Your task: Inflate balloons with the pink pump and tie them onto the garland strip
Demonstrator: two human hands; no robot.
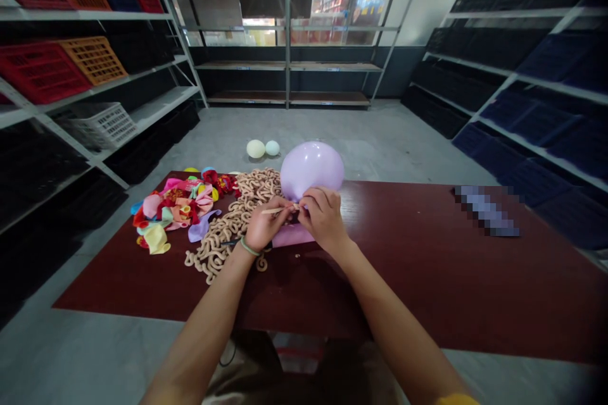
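An inflated lilac balloon [311, 168] stands just past my two hands, its neck end toward me. My right hand [325, 215] is closed at the neck, fingertips pinched together on it. Beside it my left hand [268, 224] is closed too, with a thin tan strip [272, 211] between thumb and fingers. The fingertips of both hands almost meet, and the knot area is hidden by them. Below the hands lies a pink-purple flat object [292, 235]. Left of my left hand spreads a heap of tan curled pieces [228, 224].
Deflated balloons [173, 205] in many colours lie on the table's left. A pixelated object [487, 210] rests on the dark red table [427, 278] at right. Two small pale balloons [256, 149] are on the floor. Shelves with crates [92, 60] line the sides.
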